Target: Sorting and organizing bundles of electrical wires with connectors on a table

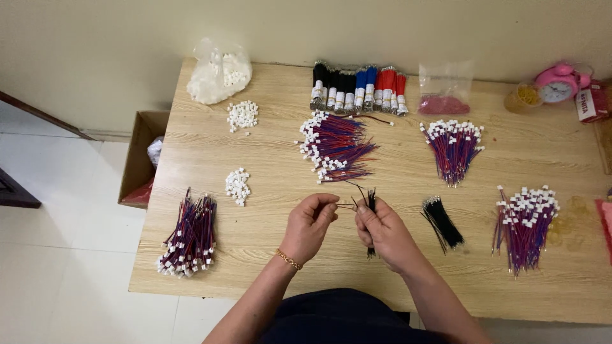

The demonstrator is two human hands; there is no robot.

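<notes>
My right hand [384, 232] grips a small bunch of thin black wires [371, 199], upright, their tips sticking out above and below the fist. My left hand [308, 224], with a gold bracelet on the wrist, pinches one thin wire [345, 206] that runs across to the right hand's fingers. Both hands hover over the wooden table [268, 248] near its front edge. Just beyond them lies a fan of red and blue wires with white connectors [335, 148].
More red-blue wire bundles lie at front left [189, 237], back right [453, 146] and right [523, 224]. Loose black wires [441, 221] sit right of my hands. White connector piles [238, 185], [243, 115], bags, taped wire rolls [357, 88], a pink clock [558, 83] and a cardboard box [140, 156] surround.
</notes>
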